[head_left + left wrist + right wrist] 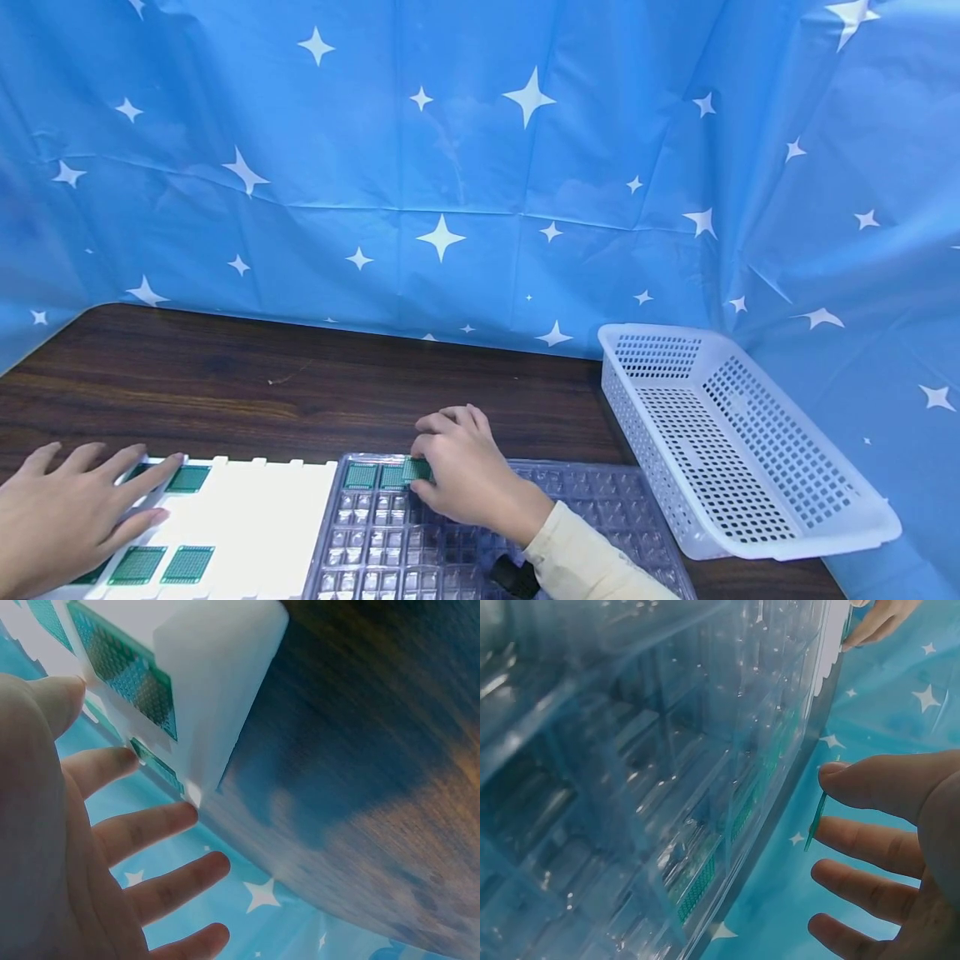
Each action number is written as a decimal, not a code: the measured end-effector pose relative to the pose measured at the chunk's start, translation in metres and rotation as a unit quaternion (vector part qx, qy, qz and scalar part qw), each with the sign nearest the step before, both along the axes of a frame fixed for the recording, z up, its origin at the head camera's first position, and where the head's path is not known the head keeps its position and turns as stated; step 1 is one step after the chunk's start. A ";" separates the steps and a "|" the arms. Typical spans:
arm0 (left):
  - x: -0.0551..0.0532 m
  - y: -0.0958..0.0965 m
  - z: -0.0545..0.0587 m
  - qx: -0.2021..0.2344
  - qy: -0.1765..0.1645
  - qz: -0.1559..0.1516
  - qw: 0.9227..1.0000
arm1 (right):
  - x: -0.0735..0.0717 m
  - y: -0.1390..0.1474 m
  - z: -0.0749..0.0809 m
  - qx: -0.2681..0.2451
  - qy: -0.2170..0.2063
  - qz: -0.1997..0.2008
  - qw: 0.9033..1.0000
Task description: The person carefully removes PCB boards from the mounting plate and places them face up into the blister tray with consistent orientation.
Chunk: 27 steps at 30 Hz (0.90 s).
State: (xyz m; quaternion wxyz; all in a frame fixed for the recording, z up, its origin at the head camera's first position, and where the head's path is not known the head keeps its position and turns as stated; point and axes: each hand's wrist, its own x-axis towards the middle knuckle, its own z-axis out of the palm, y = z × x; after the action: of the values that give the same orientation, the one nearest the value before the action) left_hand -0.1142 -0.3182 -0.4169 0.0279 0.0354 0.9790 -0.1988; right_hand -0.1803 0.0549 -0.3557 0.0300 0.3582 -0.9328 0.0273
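My right hand (465,471) pinches a small green perforated circuit board (815,823) between thumb and index finger, its other fingers apart from it. That board is above the back row of a clear plastic compartment tray (324,533). To its left, green boards (361,476) lie in back-row compartments. My left hand (71,508) has its fingers spread over the left part of a white notched panel (262,525), thumb and fingertips at its surface and edge. Several green boards (187,564) are on the panel, some partly hidden by that hand.
A white perforated plastic basket (817,546) stands right of the tray. Dark wood-grain table (225,367) extends behind the panel and tray. A blue curtain with white stars (480,167) hangs at the back. A black object (516,575) sits by the right wrist.
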 end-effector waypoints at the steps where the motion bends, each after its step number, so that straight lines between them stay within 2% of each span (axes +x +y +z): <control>1: 0.000 0.001 0.001 0.000 0.001 0.000 1.000 | 0.000 0.001 0.000 -0.001 -0.001 0.000 1.000; 10: 0.001 0.002 0.002 -0.002 0.001 -0.001 1.000 | -0.002 0.008 -0.001 0.000 -0.002 -0.010 1.000; 17: -0.003 -0.007 -0.008 0.001 -0.001 -0.002 1.000 | -0.004 0.014 -0.001 -0.008 -0.004 -0.018 1.000; 24: 0.001 0.000 0.000 -0.002 0.003 -0.002 1.000 | -0.007 0.018 -0.003 -0.010 -0.001 -0.025 1.000; 27: 0.000 -0.002 -0.002 -0.003 0.004 -0.002 1.000 | -0.007 0.019 -0.003 -0.011 -0.003 -0.028 1.000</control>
State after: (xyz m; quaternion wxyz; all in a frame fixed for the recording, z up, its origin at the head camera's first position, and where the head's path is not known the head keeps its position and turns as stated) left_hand -0.1144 -0.3200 -0.4193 0.0238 0.0362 0.9784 -0.2020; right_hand -0.1873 0.0739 -0.3590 0.0316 0.3311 -0.9423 0.0379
